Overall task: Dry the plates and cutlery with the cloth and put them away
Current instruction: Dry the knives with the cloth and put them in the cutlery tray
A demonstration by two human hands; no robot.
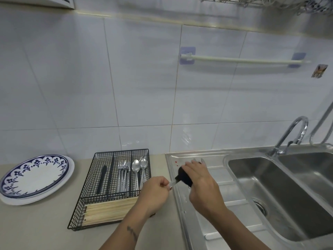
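We pinch a slim steel utensil handle (172, 183) in our left hand (156, 191); our right hand (199, 177) grips the dark cloth (184, 177) around it, over the draining board's left edge. Forks and spoons lie in the black wire tray (86, 184); blue-patterned plates (34, 177) are stacked at the counter's left. Probably near done.

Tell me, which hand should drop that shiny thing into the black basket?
Probably the left hand: it already pinches the utensil's handle and sits beside the wire cutlery tray. The right hand holds the dark cloth.
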